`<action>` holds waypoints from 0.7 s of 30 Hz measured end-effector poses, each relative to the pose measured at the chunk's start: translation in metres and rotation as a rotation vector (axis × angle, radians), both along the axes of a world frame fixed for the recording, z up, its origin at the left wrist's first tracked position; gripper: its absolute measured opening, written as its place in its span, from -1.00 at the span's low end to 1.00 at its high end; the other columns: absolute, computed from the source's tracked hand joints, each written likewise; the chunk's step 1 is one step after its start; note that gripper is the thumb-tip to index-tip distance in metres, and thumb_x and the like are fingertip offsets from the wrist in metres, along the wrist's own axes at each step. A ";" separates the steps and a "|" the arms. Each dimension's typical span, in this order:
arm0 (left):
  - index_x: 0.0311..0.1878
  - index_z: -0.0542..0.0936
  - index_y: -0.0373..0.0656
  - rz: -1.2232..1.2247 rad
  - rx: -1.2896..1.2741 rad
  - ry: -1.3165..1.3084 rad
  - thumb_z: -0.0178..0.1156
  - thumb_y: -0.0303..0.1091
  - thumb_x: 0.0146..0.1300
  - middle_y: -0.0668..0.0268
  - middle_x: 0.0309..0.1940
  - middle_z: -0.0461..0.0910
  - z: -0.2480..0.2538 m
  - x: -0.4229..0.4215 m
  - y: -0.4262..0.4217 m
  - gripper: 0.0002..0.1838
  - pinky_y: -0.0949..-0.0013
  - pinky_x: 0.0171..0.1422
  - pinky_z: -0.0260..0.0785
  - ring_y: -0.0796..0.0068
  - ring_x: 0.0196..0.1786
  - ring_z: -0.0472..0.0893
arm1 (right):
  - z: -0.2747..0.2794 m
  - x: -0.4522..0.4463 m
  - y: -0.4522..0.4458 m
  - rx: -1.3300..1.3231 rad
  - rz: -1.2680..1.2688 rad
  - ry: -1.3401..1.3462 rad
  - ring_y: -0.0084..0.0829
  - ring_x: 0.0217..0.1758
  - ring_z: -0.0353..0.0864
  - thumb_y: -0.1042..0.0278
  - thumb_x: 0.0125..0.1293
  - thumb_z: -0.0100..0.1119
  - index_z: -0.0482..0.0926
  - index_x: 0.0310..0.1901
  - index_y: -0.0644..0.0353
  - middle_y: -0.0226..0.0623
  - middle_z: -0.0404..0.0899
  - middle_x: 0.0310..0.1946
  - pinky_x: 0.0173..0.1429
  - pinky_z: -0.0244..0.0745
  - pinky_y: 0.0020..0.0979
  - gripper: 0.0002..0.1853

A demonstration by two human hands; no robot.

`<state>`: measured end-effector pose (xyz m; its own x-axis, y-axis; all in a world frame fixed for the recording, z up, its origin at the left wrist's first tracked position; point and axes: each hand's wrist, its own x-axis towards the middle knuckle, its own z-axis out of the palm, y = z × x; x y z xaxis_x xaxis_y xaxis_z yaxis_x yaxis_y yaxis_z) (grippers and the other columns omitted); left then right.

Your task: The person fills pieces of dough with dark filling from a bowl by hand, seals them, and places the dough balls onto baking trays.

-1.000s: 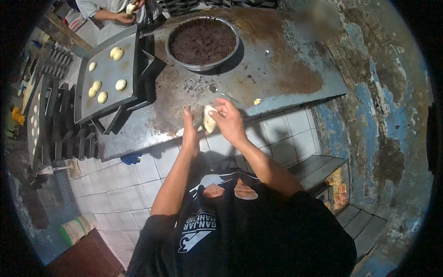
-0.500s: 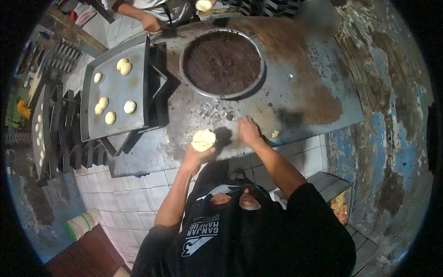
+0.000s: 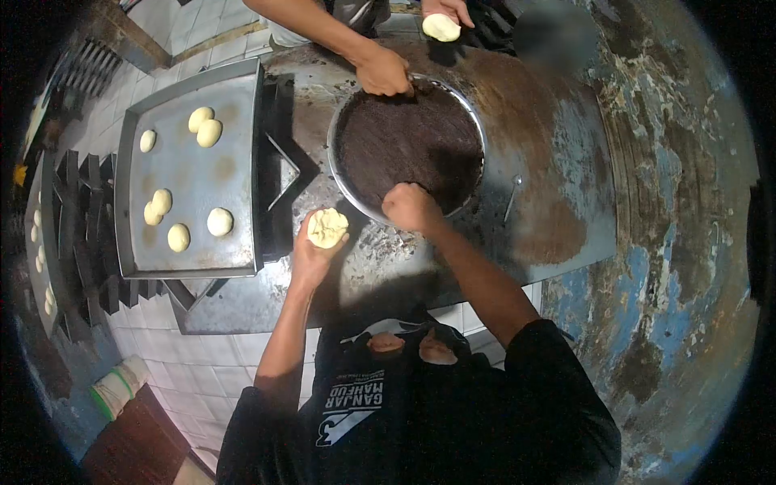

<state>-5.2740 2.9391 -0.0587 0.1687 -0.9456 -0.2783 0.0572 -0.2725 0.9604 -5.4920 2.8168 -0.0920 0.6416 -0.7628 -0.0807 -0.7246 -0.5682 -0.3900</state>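
Note:
A flattened round of pale dough [image 3: 327,228] rests in my left hand [image 3: 309,257], held above the table's near part. My right hand [image 3: 411,208] is closed at the near rim of a large metal bowl [image 3: 343,184] of dark brown crumbly filling [image 3: 408,137]. Whatever its fingers grip is hidden; at the previous moment it was by a spoon on the table. Across the bowl, a co-worker's closed hand [image 3: 385,71] reaches into the far side of the filling, and their other hand [image 3: 459,10] holds another dough piece [image 3: 440,27].
Left of the bowl, a metal tray [image 3: 259,170] holds several dough balls [image 3: 220,221], on stacked dark racks [image 3: 81,218]. A spoon [image 3: 512,199] lies on the metal table [image 3: 558,242] to the right. A rough peeling wall [image 3: 671,242] stands at the far right.
My right hand has moved from the table up to the bowl. My left hand, earlier beside the dough, now carries it opened out. The co-worker's hand has come over to the filling.

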 end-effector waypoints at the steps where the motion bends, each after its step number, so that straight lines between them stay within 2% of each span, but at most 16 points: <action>1: 0.27 0.45 -0.24 -0.010 -0.005 -0.040 0.47 -0.54 0.17 0.28 0.05 0.66 -0.005 0.001 0.000 -0.39 0.40 0.27 0.45 0.49 0.09 0.64 | -0.005 -0.017 -0.014 -0.112 0.235 -0.169 -0.13 -0.37 0.74 0.38 0.20 0.24 0.71 -0.35 0.30 -0.09 0.72 -0.39 -0.19 0.64 -0.21 -0.84; 2: 0.25 0.47 -0.23 -0.021 -0.015 -0.080 0.47 -0.53 0.17 0.28 0.02 0.67 -0.009 0.002 -0.002 -0.42 0.41 0.25 0.46 0.51 0.08 0.65 | -0.006 -0.029 -0.023 -0.227 0.469 -0.339 -0.21 -0.40 0.74 0.40 0.20 0.26 0.72 -0.30 0.34 -0.11 0.73 -0.39 -0.23 0.64 -0.26 -0.83; 3: 0.22 0.49 -0.22 -0.028 -0.031 -0.122 0.48 -0.52 0.17 0.29 0.00 0.67 -0.011 0.003 -0.006 -0.45 0.43 0.23 0.47 0.53 0.07 0.65 | 0.028 -0.028 -0.012 0.580 -0.034 -0.416 -0.40 -0.48 0.63 0.32 0.24 0.33 0.74 -0.23 0.33 -0.21 0.70 -0.44 -0.29 0.56 -0.39 -0.78; 6: 0.16 0.52 -0.23 0.070 -0.117 -0.100 0.48 -0.51 0.18 0.29 -0.03 0.69 0.001 -0.016 -0.014 -0.51 0.43 0.21 0.48 0.53 0.06 0.66 | 0.068 -0.016 0.015 0.737 -0.311 -0.474 -0.55 -0.49 0.55 0.33 0.31 0.30 0.73 -0.12 0.35 -0.28 0.68 -0.45 -0.34 0.48 -0.47 -0.75; 7: 0.16 0.49 -0.26 0.078 -0.128 -0.198 0.49 -0.44 0.19 0.22 -0.03 0.69 -0.001 -0.021 -0.018 -0.49 0.36 0.16 0.49 0.45 0.04 0.66 | 0.080 -0.009 0.027 0.804 -0.412 -0.478 -0.40 -0.44 0.64 0.40 0.38 0.21 0.70 -0.05 0.38 -0.21 0.67 -0.44 -0.32 0.52 -0.42 -0.76; 10: 0.11 0.46 -0.26 0.129 -0.110 -0.271 0.48 -0.40 0.19 0.14 -0.07 0.68 -0.004 -0.048 -0.027 -0.50 0.29 0.09 0.51 0.36 0.01 0.68 | 0.072 0.006 0.076 0.005 -0.199 -0.487 -0.15 -0.37 0.70 0.43 0.42 0.15 0.64 0.08 0.37 -0.09 0.68 -0.30 -0.27 0.58 -0.26 -0.71; 12: 0.10 0.43 -0.22 0.170 -0.105 -0.469 0.37 -0.38 0.26 -0.05 -0.11 0.66 0.010 -0.068 -0.026 -0.58 0.10 0.04 0.51 -0.02 -0.03 0.70 | 0.058 0.012 0.116 -0.126 -0.213 -0.289 0.01 -0.31 0.69 0.50 0.38 0.07 0.47 0.30 0.24 -0.06 0.57 -0.26 -0.20 0.63 -0.09 -0.55; 13: 0.11 0.43 -0.20 0.152 -0.179 -0.526 0.39 -0.35 0.24 -0.06 -0.13 0.66 0.012 -0.068 -0.024 -0.56 0.03 0.01 0.51 -0.13 -0.05 0.68 | 0.057 0.006 0.132 -0.090 -0.186 -0.225 0.02 -0.29 0.71 0.46 0.38 0.06 0.45 0.33 0.18 -0.06 0.59 -0.17 -0.19 0.66 -0.06 -0.52; 14: 0.11 0.44 -0.19 0.132 -0.250 -0.582 0.40 -0.32 0.22 -0.08 -0.15 0.67 0.010 -0.069 -0.017 -0.54 -0.05 -0.02 0.50 -0.24 -0.07 0.67 | 0.058 -0.003 0.143 -0.092 -0.160 -0.210 0.03 -0.29 0.71 0.44 0.38 0.06 0.46 0.33 0.17 -0.06 0.59 -0.18 -0.20 0.66 -0.06 -0.53; 16: 0.10 0.46 -0.20 0.032 -0.156 -0.762 0.30 -0.39 0.29 -0.05 -0.14 0.67 0.004 -0.064 0.002 -0.64 0.06 -0.01 0.50 -0.10 -0.06 0.69 | 0.058 -0.027 0.159 -0.096 -0.122 -0.179 0.04 -0.29 0.71 0.40 0.39 0.07 0.48 0.32 0.16 -0.07 0.59 -0.20 -0.21 0.66 -0.05 -0.55; 17: 0.09 0.47 -0.21 -0.023 -0.106 -0.851 0.25 -0.42 0.32 -0.03 -0.13 0.67 -0.005 -0.060 0.013 -0.69 0.11 -0.01 0.51 -0.03 -0.05 0.70 | 0.058 -0.038 0.166 -0.052 -0.157 -0.195 0.05 -0.27 0.71 0.32 0.41 0.07 0.57 0.21 0.13 -0.09 0.62 -0.16 -0.18 0.66 -0.04 -0.63; 19: 0.13 0.48 -0.19 0.161 -0.059 -0.567 0.23 -0.50 0.27 0.13 -0.18 0.67 -0.056 -0.050 0.021 -0.65 0.22 -0.09 0.48 0.25 -0.14 0.67 | 0.035 -0.066 0.172 -0.049 -0.155 -0.179 0.07 -0.24 0.71 0.30 0.44 0.05 0.61 0.12 0.13 -0.08 0.65 -0.11 -0.15 0.66 -0.01 -0.70; 21: 0.17 0.49 -0.14 0.172 -0.066 -0.318 0.25 -0.57 0.21 0.28 -0.17 0.65 -0.060 -0.056 0.037 -0.57 0.32 -0.15 0.45 0.42 -0.16 0.61 | 0.008 -0.082 0.174 -0.121 -0.208 -0.198 0.03 -0.22 0.74 0.25 0.48 0.02 0.65 0.00 0.17 -0.04 0.70 -0.12 -0.16 0.63 -0.05 -0.73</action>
